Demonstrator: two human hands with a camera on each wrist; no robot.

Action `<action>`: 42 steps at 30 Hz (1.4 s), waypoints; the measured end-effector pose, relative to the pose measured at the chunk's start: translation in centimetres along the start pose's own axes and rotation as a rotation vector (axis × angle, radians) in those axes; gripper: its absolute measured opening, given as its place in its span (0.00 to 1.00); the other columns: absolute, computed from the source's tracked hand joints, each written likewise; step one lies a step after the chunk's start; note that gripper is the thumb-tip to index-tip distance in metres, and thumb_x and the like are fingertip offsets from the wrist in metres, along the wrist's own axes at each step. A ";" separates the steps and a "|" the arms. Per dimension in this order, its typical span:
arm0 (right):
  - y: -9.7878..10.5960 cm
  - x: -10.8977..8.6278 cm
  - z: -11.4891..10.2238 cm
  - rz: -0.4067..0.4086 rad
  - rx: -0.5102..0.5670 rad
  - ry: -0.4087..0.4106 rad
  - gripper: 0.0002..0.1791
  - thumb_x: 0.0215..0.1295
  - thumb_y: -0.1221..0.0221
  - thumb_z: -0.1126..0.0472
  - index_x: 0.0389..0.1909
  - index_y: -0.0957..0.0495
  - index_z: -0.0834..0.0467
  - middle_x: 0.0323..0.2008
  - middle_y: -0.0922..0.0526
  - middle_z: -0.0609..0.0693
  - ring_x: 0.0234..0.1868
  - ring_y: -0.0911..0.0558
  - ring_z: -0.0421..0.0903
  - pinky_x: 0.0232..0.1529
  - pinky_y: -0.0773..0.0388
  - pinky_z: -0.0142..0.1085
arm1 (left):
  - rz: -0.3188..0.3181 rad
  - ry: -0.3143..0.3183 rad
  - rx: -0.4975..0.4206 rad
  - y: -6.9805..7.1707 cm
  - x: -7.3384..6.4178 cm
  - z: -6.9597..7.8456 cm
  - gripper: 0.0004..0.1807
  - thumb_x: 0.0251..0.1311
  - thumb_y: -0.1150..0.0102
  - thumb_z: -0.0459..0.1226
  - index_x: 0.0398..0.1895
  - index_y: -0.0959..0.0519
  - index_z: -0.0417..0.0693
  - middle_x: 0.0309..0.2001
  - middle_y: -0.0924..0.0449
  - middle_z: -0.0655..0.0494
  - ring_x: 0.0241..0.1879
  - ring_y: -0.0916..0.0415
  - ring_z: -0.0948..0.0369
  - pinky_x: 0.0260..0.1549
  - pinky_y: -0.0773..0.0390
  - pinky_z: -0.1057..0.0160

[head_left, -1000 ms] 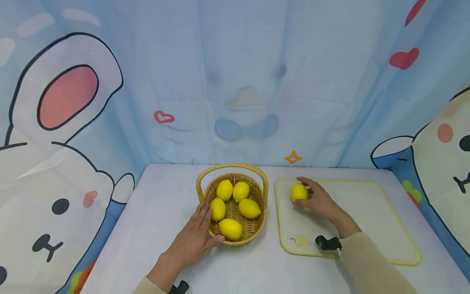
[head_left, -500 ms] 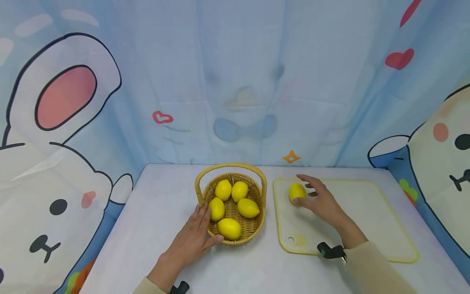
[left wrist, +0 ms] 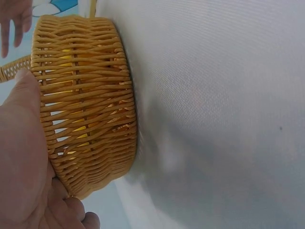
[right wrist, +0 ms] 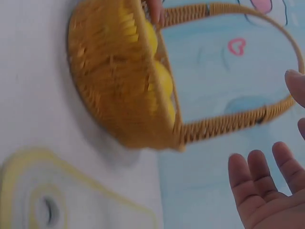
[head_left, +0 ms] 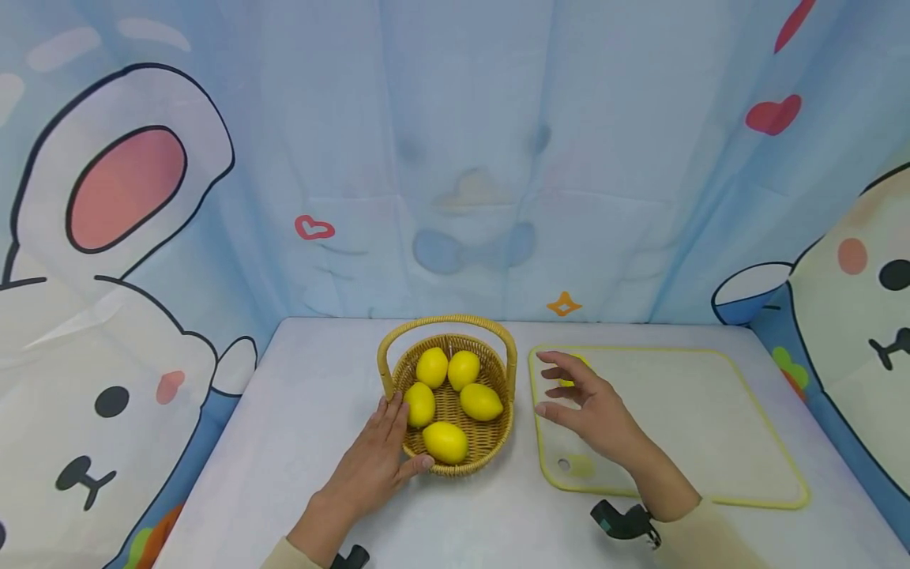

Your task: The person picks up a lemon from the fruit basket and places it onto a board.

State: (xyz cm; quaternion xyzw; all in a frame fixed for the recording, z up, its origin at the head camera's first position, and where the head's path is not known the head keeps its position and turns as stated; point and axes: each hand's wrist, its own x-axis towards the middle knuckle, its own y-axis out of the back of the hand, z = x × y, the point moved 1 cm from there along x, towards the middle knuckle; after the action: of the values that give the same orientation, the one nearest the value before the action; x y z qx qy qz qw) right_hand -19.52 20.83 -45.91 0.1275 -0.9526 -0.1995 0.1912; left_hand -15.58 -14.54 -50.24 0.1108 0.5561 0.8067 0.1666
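A wicker basket with a tall hoop handle stands on the table and holds several yellow lemons. My left hand rests against the basket's left side, fingers straight along it and thumb at the front rim. In the left wrist view, that thumb lies right at the woven rim. My right hand hovers over the left part of a white cutting board, fingers spread and holding nothing. Behind it, another lemon on the board is mostly hidden.
The cutting board has a yellow edge and a hole at its near left corner; it lies right of the basket on the white table. A blue cartoon curtain hangs behind the table.
My right hand has let go of the lemon on the board and moved left and toward me, now partly covering it. The left hand has stayed at the basket.
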 end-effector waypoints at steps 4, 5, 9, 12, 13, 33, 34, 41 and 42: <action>-1.8 0.2 -1.6 -0.093 0.076 0.025 0.37 0.68 0.29 0.67 0.76 0.31 0.52 0.70 0.27 0.55 0.63 0.23 0.38 0.59 0.15 0.39 | -0.004 0.000 0.000 0.0 0.0 0.0 0.52 0.75 0.52 0.65 0.84 0.51 0.35 0.86 0.60 0.41 0.85 0.62 0.42 0.81 0.47 0.44; -2.4 0.3 -2.0 -0.115 0.091 0.020 0.37 0.68 0.29 0.66 0.76 0.31 0.52 0.70 0.27 0.55 0.63 0.22 0.40 0.60 0.16 0.41 | -0.008 0.003 0.001 0.1 0.1 0.0 0.52 0.75 0.53 0.65 0.85 0.51 0.35 0.86 0.60 0.41 0.85 0.62 0.43 0.82 0.48 0.44; -4.5 1.0 -2.8 -0.178 0.151 -0.017 0.37 0.68 0.29 0.62 0.76 0.30 0.48 0.72 0.27 0.54 0.69 0.25 0.52 0.66 0.20 0.50 | -0.010 0.007 -0.009 0.1 0.0 0.0 0.53 0.75 0.52 0.65 0.85 0.51 0.36 0.86 0.60 0.41 0.85 0.62 0.43 0.81 0.47 0.44; -6.0 1.7 -2.8 -0.197 0.175 -0.016 0.37 0.69 0.29 0.61 0.77 0.31 0.48 0.75 0.30 0.54 0.74 0.30 0.62 0.71 0.26 0.55 | -0.006 0.009 -0.018 0.1 0.0 0.0 0.52 0.75 0.51 0.65 0.84 0.50 0.35 0.86 0.59 0.41 0.85 0.62 0.43 0.81 0.47 0.43; -6.4 1.9 -2.7 -0.199 0.181 -0.012 0.38 0.69 0.29 0.62 0.77 0.32 0.49 0.76 0.31 0.54 0.76 0.32 0.63 0.72 0.28 0.57 | -0.007 0.009 -0.019 0.1 0.0 0.0 0.52 0.75 0.51 0.65 0.85 0.50 0.35 0.86 0.60 0.41 0.85 0.62 0.43 0.81 0.47 0.43; -10.2 4.5 -0.7 -0.154 0.055 -0.092 0.42 0.66 0.28 0.60 0.79 0.33 0.47 0.82 0.38 0.54 0.83 0.42 0.59 0.78 0.43 0.66 | -0.017 0.022 -0.031 0.0 -0.1 0.1 0.52 0.75 0.50 0.64 0.85 0.52 0.37 0.87 0.61 0.43 0.86 0.64 0.45 0.82 0.48 0.44; -10.2 4.6 -0.7 -0.157 0.044 -0.103 0.41 0.66 0.28 0.60 0.79 0.33 0.48 0.82 0.38 0.54 0.83 0.42 0.59 0.78 0.43 0.66 | -0.018 0.022 -0.027 0.0 -0.1 0.1 0.52 0.75 0.50 0.64 0.85 0.52 0.37 0.87 0.61 0.43 0.86 0.64 0.45 0.82 0.48 0.44; -10.7 5.7 -0.8 -0.193 -0.023 -0.255 0.39 0.66 0.30 0.66 0.77 0.30 0.50 0.79 0.33 0.54 0.79 0.35 0.60 0.75 0.36 0.65 | -0.011 0.011 -0.018 0.1 -0.1 0.1 0.53 0.75 0.52 0.65 0.85 0.51 0.36 0.86 0.60 0.41 0.85 0.62 0.43 0.81 0.47 0.44; -10.7 5.8 -0.8 -0.199 -0.027 -0.281 0.39 0.65 0.30 0.66 0.77 0.29 0.50 0.78 0.31 0.54 0.78 0.34 0.61 0.75 0.35 0.65 | -0.012 0.009 -0.017 0.1 -0.1 0.1 0.53 0.75 0.52 0.66 0.85 0.51 0.36 0.86 0.60 0.41 0.85 0.62 0.43 0.81 0.47 0.44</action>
State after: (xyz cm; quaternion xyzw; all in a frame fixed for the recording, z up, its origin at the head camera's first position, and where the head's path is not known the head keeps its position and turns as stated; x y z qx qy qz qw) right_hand -22.62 9.18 -47.97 0.1896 -0.9498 -0.2459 0.0369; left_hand -15.48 -14.55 -50.07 0.1022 0.5506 0.8109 0.1697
